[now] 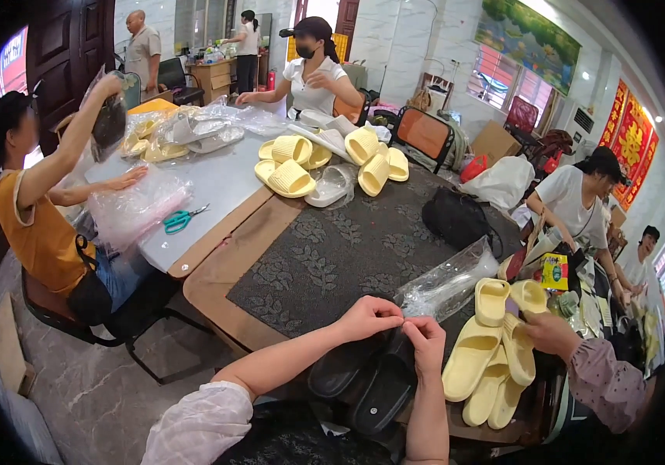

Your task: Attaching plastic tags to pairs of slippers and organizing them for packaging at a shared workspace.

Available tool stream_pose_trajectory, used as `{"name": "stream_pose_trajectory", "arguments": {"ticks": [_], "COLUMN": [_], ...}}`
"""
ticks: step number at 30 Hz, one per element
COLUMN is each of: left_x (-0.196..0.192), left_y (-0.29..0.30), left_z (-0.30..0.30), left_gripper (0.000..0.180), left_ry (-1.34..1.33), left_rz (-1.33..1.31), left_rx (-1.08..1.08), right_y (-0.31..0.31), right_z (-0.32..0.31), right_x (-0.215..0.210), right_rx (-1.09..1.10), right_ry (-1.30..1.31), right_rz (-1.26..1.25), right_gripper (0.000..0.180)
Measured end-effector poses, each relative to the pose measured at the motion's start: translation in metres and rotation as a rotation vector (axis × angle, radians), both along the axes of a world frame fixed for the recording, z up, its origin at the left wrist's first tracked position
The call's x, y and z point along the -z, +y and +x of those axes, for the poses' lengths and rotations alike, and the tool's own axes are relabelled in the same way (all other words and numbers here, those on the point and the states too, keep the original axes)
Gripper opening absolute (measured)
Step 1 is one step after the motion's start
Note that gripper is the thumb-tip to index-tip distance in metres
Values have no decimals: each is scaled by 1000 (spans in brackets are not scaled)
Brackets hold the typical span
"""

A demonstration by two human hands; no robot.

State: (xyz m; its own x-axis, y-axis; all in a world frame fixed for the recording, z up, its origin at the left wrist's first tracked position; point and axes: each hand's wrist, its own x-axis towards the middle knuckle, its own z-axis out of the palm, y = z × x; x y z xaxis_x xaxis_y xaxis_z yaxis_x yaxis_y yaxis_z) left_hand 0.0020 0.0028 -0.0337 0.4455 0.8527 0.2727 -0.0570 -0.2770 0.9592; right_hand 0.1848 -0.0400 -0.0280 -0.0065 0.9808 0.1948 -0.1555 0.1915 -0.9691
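My left hand [371, 318] and my right hand [426, 341] meet at the fingertips above the near edge of the table. Both are closed in a pinch; whatever lies between the fingers is too small to make out. Just below them lies a pair of black slippers: the right slipper [381, 395] shows its footbed, while my left forearm partly covers the left slipper [336, 376]. Beyond my fingers is a stack of clear plastic bags [452, 283]. Several pale yellow slippers [472, 360] stand to the right, with a co-worker's hand [551, 335] on them.
A dark patterned mat [332, 256] covers the table. Farther off are more yellow slippers [290, 178], a black bag [456, 217] and green-handled scissors [181, 220]. A co-worker in orange [41, 217] lifts a bagged item at left. Other people work across and at right.
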Motion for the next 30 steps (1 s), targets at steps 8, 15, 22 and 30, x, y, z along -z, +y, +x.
{"name": "stream_pose_trajectory", "arguments": {"ticks": [8,15,22,30], "left_x": [4,-7,-12,-1], "left_y": [1,-4,-4,0], "left_z": [-5,4,0,4], "left_gripper": [14,16,13,15], "left_ry": [-78,-65,-38,-54], "left_rz": [-41,-39,-48,-35], "left_rx": [59,34,-44,-36], "right_y": [-1,-2,3,4], "right_z": [-1,8,-2,3], "right_x": [-2,6,-1,6], "right_rx": [-30,69,24,-5], "right_ry": [-156,1,-96,-19], "right_rz": [-12,0,-6,-4], "right_gripper": [6,12,12,13]}}
